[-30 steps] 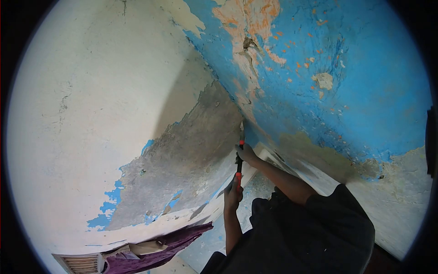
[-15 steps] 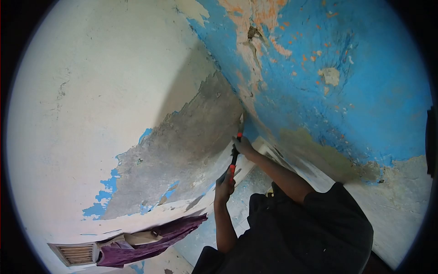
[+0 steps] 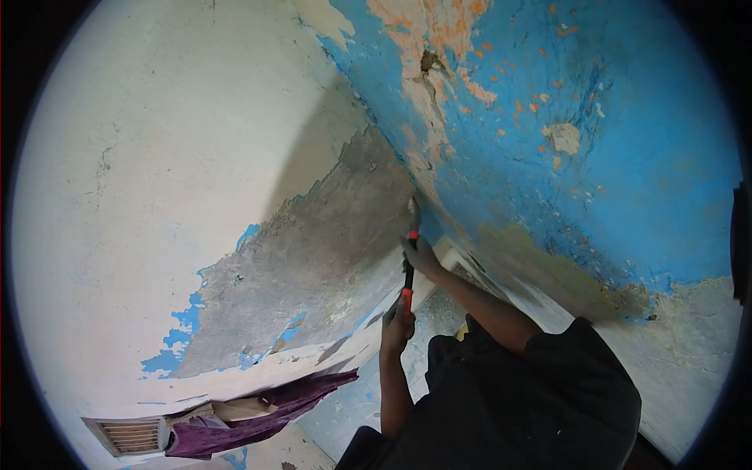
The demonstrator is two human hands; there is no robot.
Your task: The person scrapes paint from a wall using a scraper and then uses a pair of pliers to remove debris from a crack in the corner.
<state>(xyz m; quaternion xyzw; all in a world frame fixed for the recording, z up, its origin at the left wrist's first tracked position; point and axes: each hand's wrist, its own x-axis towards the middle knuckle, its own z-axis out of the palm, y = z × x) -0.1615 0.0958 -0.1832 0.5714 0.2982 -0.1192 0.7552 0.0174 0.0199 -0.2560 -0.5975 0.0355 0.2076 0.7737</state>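
Both my hands grip one long-handled scraper (image 3: 408, 276), black with red bands and a pale metal blade. My right hand (image 3: 423, 257) wraps the shaft just below the upper red band. Lower down, my left hand (image 3: 397, 333) is closed round the red part of the handle. The blade end lies right by the inside corner, where a bare grey plaster patch (image 3: 313, 251) on the white wall (image 3: 180, 141) meets the blue wall (image 3: 642, 157). Fingers partly hide the shaft.
A purple cloth (image 3: 274, 423) hangs beside a slatted vent (image 3: 133, 436) at lower left. The blue wall has peeled orange and white areas and a hole (image 3: 428, 61). A pale frame-like edge (image 3: 450, 254) runs near the corner behind my right hand.
My left hand has shifted right with the handle's lower end, so the scraper stands more upright in view. My right hand and the blade have barely moved.
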